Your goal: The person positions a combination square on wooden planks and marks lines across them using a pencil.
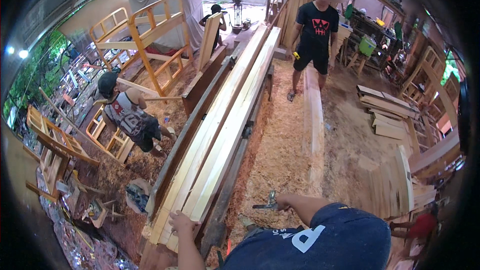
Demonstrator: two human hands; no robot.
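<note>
Two long pale wooden planks lie side by side along a dark workbench, with a narrow gap between them. My left hand rests on their near end, fingers spread over the wood. Out to the right of the bench, my right hand is closed around a small L-shaped metal tool with a dark flat blade. The tool is held above the shavings, apart from the planks. Its exact kind is too small to tell.
A person stands beyond the bench, holding something yellow. Another person is at left, near orange-brown wooden frames; a third is at the back. Wood shavings cover the floor, where a long beam and stacked boards lie.
</note>
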